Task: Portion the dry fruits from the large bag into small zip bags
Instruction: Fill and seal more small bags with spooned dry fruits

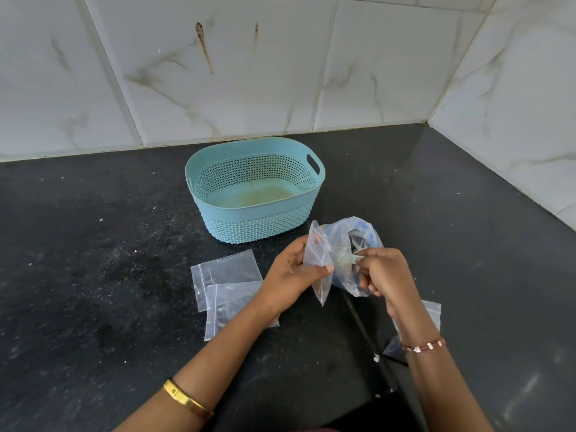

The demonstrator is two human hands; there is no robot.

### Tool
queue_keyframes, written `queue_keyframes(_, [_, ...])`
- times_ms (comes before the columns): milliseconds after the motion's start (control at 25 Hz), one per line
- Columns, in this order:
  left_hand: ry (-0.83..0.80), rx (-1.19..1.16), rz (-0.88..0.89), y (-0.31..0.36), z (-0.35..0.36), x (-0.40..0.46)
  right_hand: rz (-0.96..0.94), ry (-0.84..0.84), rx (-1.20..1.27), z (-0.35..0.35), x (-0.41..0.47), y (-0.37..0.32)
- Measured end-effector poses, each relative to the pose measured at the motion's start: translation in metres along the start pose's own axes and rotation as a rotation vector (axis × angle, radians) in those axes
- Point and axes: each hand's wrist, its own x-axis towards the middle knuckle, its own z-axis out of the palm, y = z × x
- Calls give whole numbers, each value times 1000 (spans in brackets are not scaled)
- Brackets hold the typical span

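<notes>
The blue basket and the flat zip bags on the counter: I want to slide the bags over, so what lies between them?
Only bare black counter shows between the blue basket and the flat zip bags in the head view.

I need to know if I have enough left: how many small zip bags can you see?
4: one held in the left hand, two overlapping on the counter left of it, one partly hidden under the right wrist.

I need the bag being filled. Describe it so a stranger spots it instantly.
Start at the perforated blue plastic basket on the black counter. Just in front of it, the left hand grips a small clear zip bag. Unlike the flat empty zip bags lying left, it is held upright.
</notes>
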Motion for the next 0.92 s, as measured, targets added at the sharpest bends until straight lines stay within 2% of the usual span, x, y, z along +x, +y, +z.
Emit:
queue_keyframes(360, [18,99,20,-4,-4,-3,93,10,401,-10,2,10])
queue_keyframes(920, [41,118,51,-11,-3,-8,57,7,476,-38,-18,10])
